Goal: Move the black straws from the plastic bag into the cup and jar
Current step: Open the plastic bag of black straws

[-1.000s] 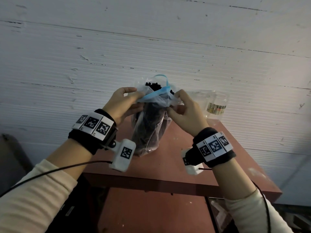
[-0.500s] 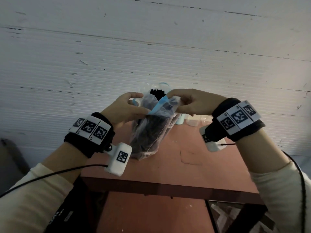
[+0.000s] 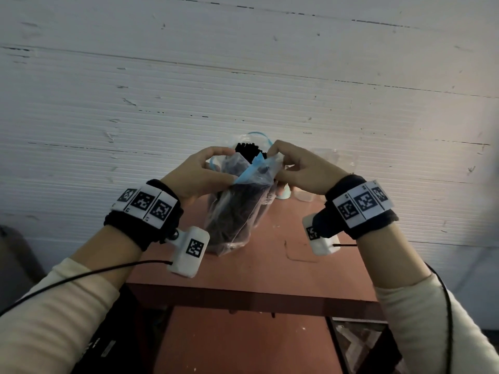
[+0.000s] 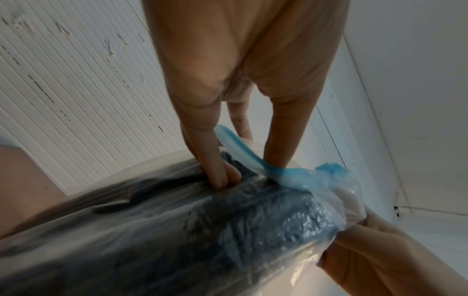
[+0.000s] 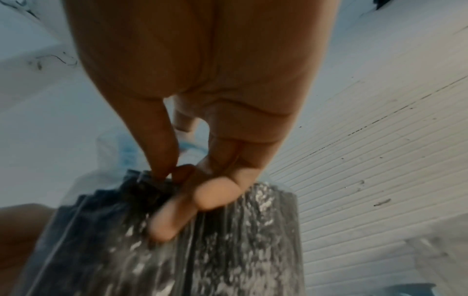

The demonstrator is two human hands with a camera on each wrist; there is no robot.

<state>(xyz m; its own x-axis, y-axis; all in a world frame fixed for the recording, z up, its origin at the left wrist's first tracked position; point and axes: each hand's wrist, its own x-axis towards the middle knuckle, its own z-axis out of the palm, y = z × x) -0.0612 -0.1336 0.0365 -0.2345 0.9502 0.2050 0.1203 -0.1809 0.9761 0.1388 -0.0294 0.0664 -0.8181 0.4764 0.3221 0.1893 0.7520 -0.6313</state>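
Note:
A clear plastic bag (image 3: 237, 211) with a blue zip strip (image 3: 249, 171) stands upright on the red-brown table (image 3: 270, 268). It is packed with black straws (image 3: 248, 151), whose tips poke out of the open mouth. My left hand (image 3: 229, 167) pinches the bag's left rim, thumb on the near side, which the left wrist view shows at the blue strip (image 4: 255, 158). At the right rim, my right hand (image 3: 275, 163) pinches the plastic; its fingertips (image 5: 162, 172) press on the bag (image 5: 202, 250). A clear jar (image 3: 303, 195) and a pale cup (image 3: 283, 195) stand behind, mostly hidden by my right hand.
A white ribbed wall (image 3: 243, 90) rises directly behind the table. The table's front edge (image 3: 251, 295) lies near my forearms, with a lower shelf (image 3: 243, 341) beneath. A dark object (image 3: 16, 260) sits at the far left.
My right hand has dropped from above the bag's mouth to its right rim, and the wrist has lowered. The left hand keeps its hold on the left rim; the mouth is spread a little wider.

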